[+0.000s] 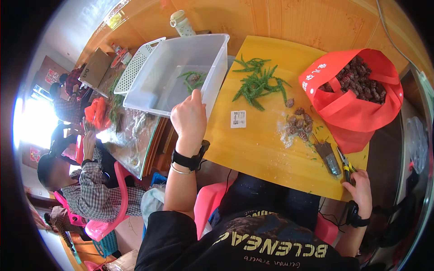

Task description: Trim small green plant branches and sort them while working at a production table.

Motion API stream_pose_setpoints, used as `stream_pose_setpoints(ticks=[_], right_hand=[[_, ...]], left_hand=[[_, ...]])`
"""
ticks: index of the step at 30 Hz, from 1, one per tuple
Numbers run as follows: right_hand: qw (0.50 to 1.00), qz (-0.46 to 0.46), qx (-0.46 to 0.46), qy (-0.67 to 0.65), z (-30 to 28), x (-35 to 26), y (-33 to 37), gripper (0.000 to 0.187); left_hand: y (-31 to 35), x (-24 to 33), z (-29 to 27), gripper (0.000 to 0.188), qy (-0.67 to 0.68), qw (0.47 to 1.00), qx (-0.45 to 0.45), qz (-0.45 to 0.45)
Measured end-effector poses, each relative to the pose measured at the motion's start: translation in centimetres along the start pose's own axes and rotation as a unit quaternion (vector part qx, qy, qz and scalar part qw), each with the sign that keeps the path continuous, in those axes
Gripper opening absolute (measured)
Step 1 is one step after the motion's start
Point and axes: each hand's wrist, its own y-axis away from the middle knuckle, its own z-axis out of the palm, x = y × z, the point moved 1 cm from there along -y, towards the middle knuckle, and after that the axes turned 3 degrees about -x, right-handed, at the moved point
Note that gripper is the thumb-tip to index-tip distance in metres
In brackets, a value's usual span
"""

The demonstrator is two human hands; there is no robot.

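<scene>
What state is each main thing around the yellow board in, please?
Red bag: open, full of pinecones
Clear bin: lidless, greenery inside
Green sprigs: loose on the yellow board
Loose pinecones: clustered, unbagged
Pliers: touched by the right hand; jaw opening unclear
Bottle: capped

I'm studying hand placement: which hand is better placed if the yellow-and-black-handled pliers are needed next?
Right, I'd judge: the right hand is at the handles of the pliers, while the left hand is well away, at the clear plastic bin.
</scene>
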Motion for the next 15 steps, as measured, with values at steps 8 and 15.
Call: stream_pose_setpoints(ticks=[8, 15], right_hand=[[1.0, 0.017, -0.008, -0.006, 0.0, 0.0, -0.2, 0.03], [1.0, 0.018, -0.021, -0.008, 0.1, 0.4, -0.2, 0.03]], left_hand=[[-0.4, 0.8, 1.6, 0.023, 0.012, 0.999, -0.03, 0.007], [-0.1, 1.8, 2.6, 0.018, -0.095, 0.995, -0.024, 0.037]])
